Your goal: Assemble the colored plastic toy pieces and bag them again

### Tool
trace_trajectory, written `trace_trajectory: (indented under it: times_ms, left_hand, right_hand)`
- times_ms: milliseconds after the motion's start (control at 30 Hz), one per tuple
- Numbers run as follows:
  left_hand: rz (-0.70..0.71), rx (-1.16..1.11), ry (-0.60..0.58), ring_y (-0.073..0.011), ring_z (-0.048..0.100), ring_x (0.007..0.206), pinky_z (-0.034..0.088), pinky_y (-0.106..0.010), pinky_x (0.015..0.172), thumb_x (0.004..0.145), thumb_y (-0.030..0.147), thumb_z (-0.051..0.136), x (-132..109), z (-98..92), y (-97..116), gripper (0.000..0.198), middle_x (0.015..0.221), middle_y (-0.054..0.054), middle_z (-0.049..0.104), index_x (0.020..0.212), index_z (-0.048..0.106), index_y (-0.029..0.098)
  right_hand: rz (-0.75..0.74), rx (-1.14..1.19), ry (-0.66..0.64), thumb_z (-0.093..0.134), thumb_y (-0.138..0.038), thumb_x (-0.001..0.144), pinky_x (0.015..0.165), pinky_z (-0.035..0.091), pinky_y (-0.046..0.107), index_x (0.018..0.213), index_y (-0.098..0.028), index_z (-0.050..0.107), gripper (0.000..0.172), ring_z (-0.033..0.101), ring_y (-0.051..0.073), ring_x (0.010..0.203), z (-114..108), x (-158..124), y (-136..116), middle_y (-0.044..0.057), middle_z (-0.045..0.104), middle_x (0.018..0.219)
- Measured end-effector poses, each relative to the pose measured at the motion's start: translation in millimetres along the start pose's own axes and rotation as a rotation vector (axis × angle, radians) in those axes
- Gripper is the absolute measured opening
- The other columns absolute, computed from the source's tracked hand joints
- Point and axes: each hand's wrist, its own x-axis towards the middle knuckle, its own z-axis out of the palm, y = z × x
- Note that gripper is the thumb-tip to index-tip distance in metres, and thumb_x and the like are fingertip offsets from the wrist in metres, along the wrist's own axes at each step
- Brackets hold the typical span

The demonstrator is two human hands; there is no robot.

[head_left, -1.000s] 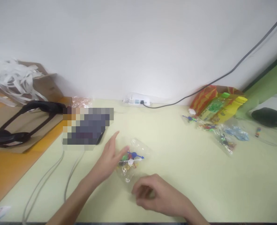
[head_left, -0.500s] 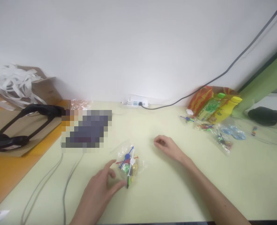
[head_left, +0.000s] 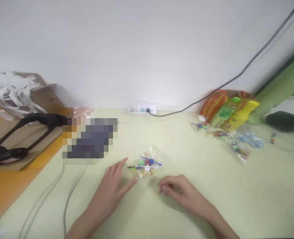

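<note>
A small clear plastic bag (head_left: 155,152) lies on the table in front of me, between my hands. Inside it are colourful plastic spinner arrows, including a blue arrow (head_left: 151,161) and a white arrow (head_left: 147,168), with red, green, yellow and black parts around them. My left hand (head_left: 115,182) is at the bag's left side, thumb and fingers spread, holding nothing. Just below the bag's right part is my right hand (head_left: 178,189), its fingers curled in towards the thumb. Nothing shows in that hand, and it appears apart from the bag.
Similar bagged spinner parts (head_left: 236,147) lie at right, near a green-capped bottle (head_left: 222,113) and a yellow bottle (head_left: 242,114). A pixelated dark object (head_left: 92,139) and grey cables (head_left: 69,196) occupy the left. Behind stands a power strip (head_left: 140,109); a black frame (head_left: 25,132) lies far left.
The bag has turned, so its white arrow now lies sideways, and it sits slightly further right. My right hand has come nearer to me, beside the bag. My left hand stays open.
</note>
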Motion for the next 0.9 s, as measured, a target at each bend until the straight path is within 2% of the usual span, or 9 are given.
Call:
trace_trajectory:
  times_ms: [67, 133, 233, 300, 400, 567, 700, 833, 900]
  left_hand:
    - [0.057, 0.081, 0.053, -0.0383, 0.039, 0.143, 0.039, -0.060, 0.113, 0.083, 0.062, 0.067, -5.2, 15.4, 9.6, 0.088, 0.155, -0.014, 0.044, 0.156, 0.032, 0.027]
    - [0.102, 0.126, 0.043, -0.0421, 0.034, 0.146, 0.037, -0.063, 0.114, 0.076, 0.060, 0.076, -4.7, 27.9, 18.5, 0.098, 0.159, -0.016, 0.037, 0.157, 0.031, 0.027]
    - [0.160, 0.124, -0.014, -0.0372, 0.041, 0.142, 0.039, -0.058, 0.115, 0.081, 0.043, 0.074, 4.9, 30.5, 28.5, 0.075, 0.150, -0.012, 0.049, 0.149, 0.045, 0.029]
    - [0.221, 0.094, -0.080, -0.0313, 0.050, 0.136, 0.045, -0.051, 0.112, 0.090, 0.033, 0.064, 11.9, 22.4, 31.3, 0.055, 0.144, -0.008, 0.055, 0.143, 0.052, 0.034]
    - [0.344, 0.056, -0.115, -0.0282, 0.055, 0.132, 0.051, -0.046, 0.107, 0.099, 0.031, 0.054, 18.9, 7.2, 28.6, 0.039, 0.146, -0.006, 0.055, 0.136, 0.061, 0.037]
    - [0.555, -0.027, -0.092, -0.0257, 0.067, 0.118, 0.056, -0.043, 0.101, 0.102, 0.028, 0.047, 32.3, -7.1, 24.7, 0.033, 0.136, -0.007, 0.066, 0.115, 0.077, 0.034]
    - [0.614, -0.071, -0.067, -0.0253, 0.070, 0.112, 0.058, -0.044, 0.097, 0.101, 0.028, 0.050, 51.5, -23.0, 45.7, 0.032, 0.137, -0.007, 0.066, 0.114, 0.077, 0.037]
    - [0.737, -0.108, -0.074, -0.0254, 0.063, 0.125, 0.053, -0.046, 0.106, 0.101, 0.027, 0.052, 70.4, -46.9, 76.6, 0.030, 0.127, -0.005, 0.071, 0.109, 0.079, 0.035]
    - [0.737, -0.092, -0.101, -0.0255, 0.060, 0.129, 0.052, -0.048, 0.108, 0.101, 0.027, 0.052, 76.8, -55.5, 86.6, 0.030, 0.128, -0.006, 0.070, 0.109, 0.079, 0.034]
  right_hand:
    - [0.015, -0.041, 0.131, 0.051, -0.036, 0.099, 0.076, 0.049, 0.034, 0.097, -0.025, 0.072, 0.023, 0.069, 0.022, 0.085, -22.9, 4.3, 6.3, 0.004, 0.076, 0.091]
    - [0.017, -0.127, 0.248, 0.053, -0.039, 0.097, 0.075, 0.048, 0.034, 0.093, -0.024, 0.071, 0.024, 0.067, 0.023, 0.085, -48.2, 15.7, 13.6, 0.005, 0.075, 0.088]
    - [0.009, -0.256, 0.355, 0.056, -0.038, 0.092, 0.074, 0.047, 0.034, 0.096, -0.023, 0.071, 0.021, 0.065, 0.022, 0.083, -77.2, 39.5, 26.7, 0.005, 0.075, 0.090]
    - [0.009, -0.262, 0.403, 0.055, -0.038, 0.091, 0.075, 0.047, 0.034, 0.095, -0.022, 0.070, 0.022, 0.065, 0.022, 0.084, -86.0, 53.3, 38.1, 0.005, 0.074, 0.092]
    - [0.009, -0.232, 0.477, 0.053, -0.038, 0.089, 0.077, 0.048, 0.034, 0.096, -0.020, 0.069, 0.025, 0.065, 0.022, 0.085, -87.2, 63.2, 57.4, 0.005, 0.074, 0.092]
    - [0.003, -0.279, 0.545, 0.052, -0.036, 0.088, 0.078, 0.048, 0.034, 0.094, -0.020, 0.069, 0.025, 0.066, 0.022, 0.083, -87.5, 58.9, 77.5, 0.005, 0.074, 0.088]
    - [0.015, -0.313, 0.605, 0.050, -0.035, 0.087, 0.077, 0.048, 0.034, 0.093, -0.020, 0.069, 0.025, 0.065, 0.022, 0.080, -94.0, 55.5, 80.1, 0.005, 0.073, 0.085]
    - [0.014, -0.334, 0.620, 0.050, -0.035, 0.087, 0.075, 0.048, 0.034, 0.093, -0.020, 0.069, 0.025, 0.064, 0.021, 0.077, -99.8, 53.0, 80.1, 0.006, 0.074, 0.086]
    - [0.014, -0.346, 0.632, 0.050, -0.035, 0.087, 0.074, 0.048, 0.034, 0.092, -0.020, 0.069, 0.025, 0.065, 0.021, 0.076, -102.6, 51.1, 80.6, 0.006, 0.074, 0.086]
